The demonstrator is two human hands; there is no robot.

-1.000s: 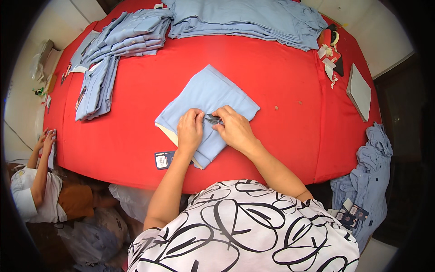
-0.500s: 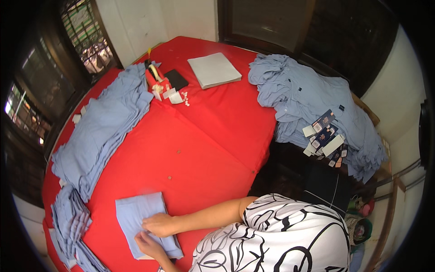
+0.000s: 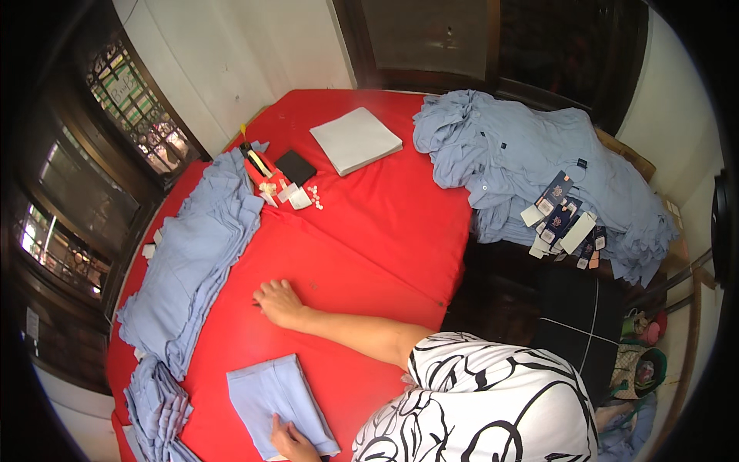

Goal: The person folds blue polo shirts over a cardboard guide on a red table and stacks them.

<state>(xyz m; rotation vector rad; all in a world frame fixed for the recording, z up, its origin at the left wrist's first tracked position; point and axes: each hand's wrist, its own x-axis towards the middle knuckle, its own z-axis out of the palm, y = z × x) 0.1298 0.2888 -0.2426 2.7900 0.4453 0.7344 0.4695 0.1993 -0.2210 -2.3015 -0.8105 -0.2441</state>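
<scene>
Resting on folded blue garment [image 3: 275, 395], left hand [image 3: 292, 444] is seen with index finger extended | right hand [image 3: 280, 303] is placed over red table [image 3: 369, 258] beyond garment, fingers curled, grip cannot be told | well right of both hands, woven basket [image 3: 625, 373] is seen, contents indistinct

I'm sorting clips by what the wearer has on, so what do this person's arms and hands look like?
Both the right hand and left hand are ungloved. The right forearm is bare, below a short white sleeve with bold black looping lines. The left sleeve is out of view.
</scene>
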